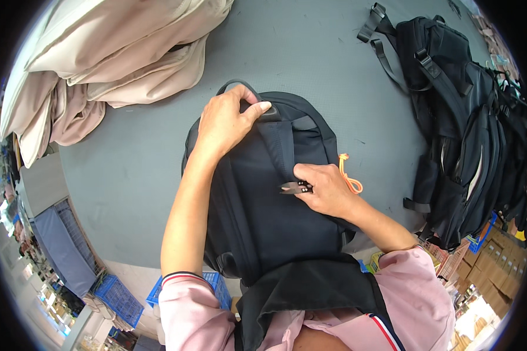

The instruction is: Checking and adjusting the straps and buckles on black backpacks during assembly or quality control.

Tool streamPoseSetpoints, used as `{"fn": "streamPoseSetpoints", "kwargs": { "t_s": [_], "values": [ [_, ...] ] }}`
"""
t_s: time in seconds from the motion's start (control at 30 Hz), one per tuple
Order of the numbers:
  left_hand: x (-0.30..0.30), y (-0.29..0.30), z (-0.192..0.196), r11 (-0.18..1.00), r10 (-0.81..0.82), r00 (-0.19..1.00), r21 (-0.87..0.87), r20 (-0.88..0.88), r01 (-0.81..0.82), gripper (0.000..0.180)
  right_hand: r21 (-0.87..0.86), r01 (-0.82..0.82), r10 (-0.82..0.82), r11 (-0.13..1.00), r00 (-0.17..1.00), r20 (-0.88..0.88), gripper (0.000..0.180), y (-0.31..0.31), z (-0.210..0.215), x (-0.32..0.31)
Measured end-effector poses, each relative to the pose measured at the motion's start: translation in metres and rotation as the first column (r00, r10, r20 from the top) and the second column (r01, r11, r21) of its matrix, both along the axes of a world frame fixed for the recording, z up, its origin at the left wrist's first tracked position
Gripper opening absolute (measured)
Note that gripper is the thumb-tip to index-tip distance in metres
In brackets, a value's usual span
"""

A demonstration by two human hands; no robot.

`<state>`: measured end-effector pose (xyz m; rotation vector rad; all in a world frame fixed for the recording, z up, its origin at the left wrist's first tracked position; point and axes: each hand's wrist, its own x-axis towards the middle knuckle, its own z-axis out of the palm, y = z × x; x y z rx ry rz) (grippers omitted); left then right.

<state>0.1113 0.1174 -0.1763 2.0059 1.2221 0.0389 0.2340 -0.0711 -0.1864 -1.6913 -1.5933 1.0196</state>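
Observation:
A black backpack (269,216) lies on the grey table in front of me, its rounded top pointing away and its shoulder straps facing up. My left hand (231,117) grips the top of the bag beside the carry handle (238,83), with the thumb pressed down near the upper edge. In my right hand (328,187) is a pair of thread snips (295,188), blades pointing left over the back panel. An orange cord loop (349,175) hangs by that hand. The fingers under my right palm are partly hidden.
Beige fabric pieces (129,52) are heaped at the far left of the grey table (304,47). More black backpacks (457,123) are piled along the right side. Blue crates (118,298) stand below the table at the left, and cardboard boxes (498,269) at the lower right.

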Motion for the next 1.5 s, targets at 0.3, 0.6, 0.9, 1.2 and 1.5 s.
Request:
{"fn": "streamPoseSetpoints", "kwargs": {
  "t_s": [0.3,0.6,0.9,1.2,1.5],
  "values": [
    [0.000,-0.004,-0.015,0.999,0.008,0.993,-0.050,0.114,-0.002,0.022,0.103,0.033,-0.033,0.994,0.999,0.001,0.035,-0.014,-0.002,-0.005],
    [-0.009,-0.022,-0.008,0.770,0.447,0.838,-0.611,0.312,-0.183,0.013,0.026,0.148,-0.144,0.989,0.983,-0.113,0.025,-0.027,0.006,0.010],
    [-0.020,-0.046,0.011,0.828,0.487,0.756,-0.506,0.438,-0.241,0.015,0.177,0.040,-0.084,0.983,0.965,0.250,0.023,0.038,0.077,0.025],
    [-0.027,-0.061,0.020,0.867,0.467,0.745,-0.413,0.475,-0.280,0.021,0.108,-0.234,0.203,0.966,0.949,0.241,0.014,0.050,0.089,0.028],
    [-0.025,-0.074,0.032,0.881,0.456,0.778,-0.343,0.432,-0.326,0.020,0.019,-0.311,0.299,0.950,0.927,0.226,0.012,0.055,0.093,0.033]
  ]
}}
